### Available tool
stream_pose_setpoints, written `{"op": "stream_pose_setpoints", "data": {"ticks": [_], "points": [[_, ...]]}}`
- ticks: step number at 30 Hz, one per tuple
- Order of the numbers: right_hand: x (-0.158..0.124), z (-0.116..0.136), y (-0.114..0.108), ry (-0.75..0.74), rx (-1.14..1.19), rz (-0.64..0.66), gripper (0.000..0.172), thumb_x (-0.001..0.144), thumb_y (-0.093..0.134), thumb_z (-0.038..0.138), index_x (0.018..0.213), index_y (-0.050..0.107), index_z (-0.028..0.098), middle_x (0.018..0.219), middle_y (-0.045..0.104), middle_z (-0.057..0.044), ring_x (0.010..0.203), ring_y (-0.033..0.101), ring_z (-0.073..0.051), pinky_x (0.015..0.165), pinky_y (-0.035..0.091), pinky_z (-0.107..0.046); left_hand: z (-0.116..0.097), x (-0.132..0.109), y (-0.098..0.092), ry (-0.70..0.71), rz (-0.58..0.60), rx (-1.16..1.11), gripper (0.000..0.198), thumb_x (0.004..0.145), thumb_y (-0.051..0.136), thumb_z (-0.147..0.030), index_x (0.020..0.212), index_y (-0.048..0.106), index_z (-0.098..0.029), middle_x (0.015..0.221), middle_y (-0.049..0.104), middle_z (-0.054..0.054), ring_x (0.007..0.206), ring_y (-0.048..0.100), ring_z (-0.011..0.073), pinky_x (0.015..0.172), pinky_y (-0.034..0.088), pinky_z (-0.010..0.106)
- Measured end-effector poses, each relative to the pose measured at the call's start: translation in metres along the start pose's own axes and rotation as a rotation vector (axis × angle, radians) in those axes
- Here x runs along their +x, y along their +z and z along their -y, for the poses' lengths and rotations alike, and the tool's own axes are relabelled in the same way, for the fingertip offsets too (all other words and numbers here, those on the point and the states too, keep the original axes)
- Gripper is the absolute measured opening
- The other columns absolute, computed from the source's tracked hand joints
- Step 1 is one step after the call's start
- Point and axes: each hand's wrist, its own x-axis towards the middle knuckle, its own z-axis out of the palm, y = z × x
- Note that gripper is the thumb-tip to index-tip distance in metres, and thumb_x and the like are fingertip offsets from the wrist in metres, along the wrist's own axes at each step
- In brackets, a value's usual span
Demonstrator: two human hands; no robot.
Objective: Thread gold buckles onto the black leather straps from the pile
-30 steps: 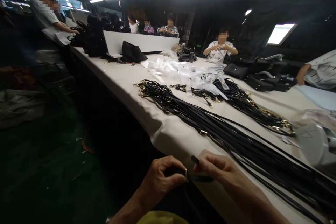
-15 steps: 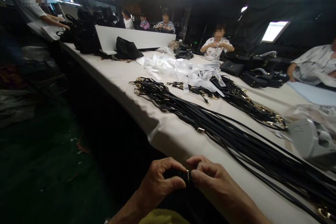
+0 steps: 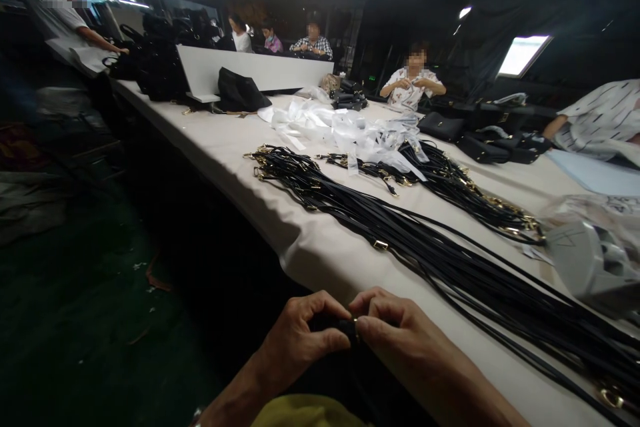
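Observation:
Just past the table's near edge, my left hand (image 3: 303, 330) pinches a black strap (image 3: 347, 327) between thumb and fingers. A small gold-coloured metal piece, probably a buckle, glints at the strap's end. My right hand (image 3: 400, 330) is closed against that same end, thumb and fingertips on the metal. The strap's lower part is lost in the dark below my hands. Alongside them on the table lies a long bundle of black straps (image 3: 400, 233) with gold buckles and clasps.
A cream-covered table (image 3: 215, 147) runs away from me. On it are white plastic wrapping (image 3: 325, 123), a second strap pile (image 3: 460, 187), black bags (image 3: 440, 127), a grey device (image 3: 583, 260) and a white board (image 3: 290, 73). Several people work around it.
My right fingertips have moved in closer to my left and now touch the strap's metal end, covering more of it. The view has shifted slightly.

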Motion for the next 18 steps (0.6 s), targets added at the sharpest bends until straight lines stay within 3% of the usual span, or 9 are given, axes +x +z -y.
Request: {"op": "stream_pose_setpoints", "data": {"ticks": [3, 6, 12, 18], "points": [[0.003, -0.007, 0.007, 0.000, 0.046, 0.031, 0.039, 0.084, 0.067, 0.045, 0.059, 0.056, 0.018, 0.089, 0.061, -0.002, 0.075, 0.052, -0.016, 0.067, 0.040, -0.028, -0.003, 0.003, 0.004, 0.069, -0.013, 0.070, 0.012, 0.073, 0.079, -0.019, 0.085, 0.077, -0.017, 0.079, 0.074, 0.000, 0.075, 0.065, 0.0152, 0.072, 0.047, 0.021], [0.001, -0.013, 0.014, 0.044, 0.105, 0.046, 0.038, 0.088, 0.061, 0.055, 0.077, 0.062, 0.019, 0.080, 0.053, 0.002, 0.072, 0.046, -0.015, 0.065, 0.037, -0.026, -0.005, 0.005, 0.006, 0.106, -0.016, 0.119, 0.010, 0.073, 0.078, -0.016, 0.083, 0.077, -0.018, 0.080, 0.075, -0.001, 0.075, 0.066, 0.0150, 0.073, 0.047, 0.021], [-0.014, -0.015, 0.003, 0.159, 0.152, 0.132, 0.040, 0.093, 0.050, 0.060, 0.099, 0.061, 0.023, 0.075, 0.045, 0.005, 0.067, 0.040, -0.014, 0.061, 0.033, -0.025, -0.006, 0.007, 0.005, -0.003, -0.003, 0.063, 0.015, 0.071, 0.078, -0.017, 0.086, 0.076, -0.017, 0.081, 0.074, -0.001, 0.078, 0.066, 0.0157, 0.074, 0.046, 0.021], [-0.012, -0.025, 0.006, 0.056, 0.220, 0.048, 0.035, 0.088, 0.062, 0.053, 0.078, 0.058, 0.020, 0.094, 0.056, -0.001, 0.075, 0.047, -0.016, 0.066, 0.040, -0.026, 0.002, 0.010, 0.016, -0.035, 0.044, -0.019, 0.015, 0.068, 0.080, -0.020, 0.082, 0.076, -0.014, 0.075, 0.070, 0.000, 0.071, 0.061, 0.0143, 0.067, 0.045, 0.021]]}}
